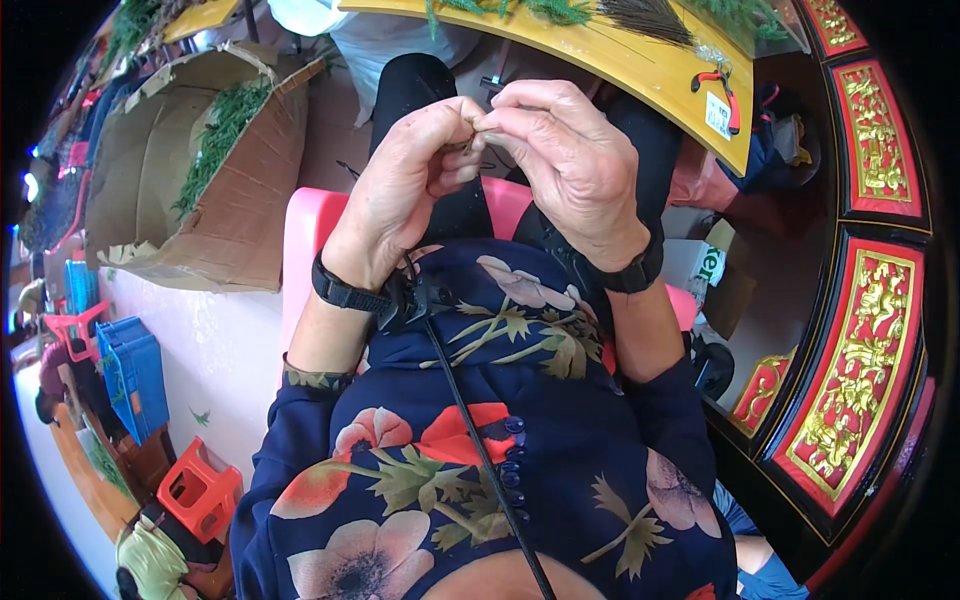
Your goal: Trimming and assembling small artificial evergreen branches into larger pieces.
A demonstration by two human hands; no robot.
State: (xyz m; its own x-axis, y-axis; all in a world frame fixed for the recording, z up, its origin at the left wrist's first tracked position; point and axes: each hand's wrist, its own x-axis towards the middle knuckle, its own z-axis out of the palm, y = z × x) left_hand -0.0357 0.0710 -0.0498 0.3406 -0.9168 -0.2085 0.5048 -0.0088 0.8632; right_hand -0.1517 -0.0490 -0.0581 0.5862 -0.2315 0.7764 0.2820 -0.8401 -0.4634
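Above my lap, my left hand [412, 165] and my right hand [578, 168] meet at the fingertips. The left thumb and index finger are pinched, its other fingers curled in. Thumb and fingers of the right hand press together against the left fingertips. Whatever sits between them is too small and too covered to name. Beyond the hands lies the yellow table [600, 50], bearing green artificial-looking sprigs [545, 10] and a bundle of thin dark stems [645, 20]. Red-handled pliers [730, 100] rest near its right end beside a white label [718, 113].
A large open cardboard box [235, 220] with green foliage [225, 140] stands at left. Nearer are a blue crate [135, 375] and a red stool [200, 490]. Other people sit at far left. Red-and-gold carved panels [855, 370] line the right. I sit on a pink chair [310, 215].
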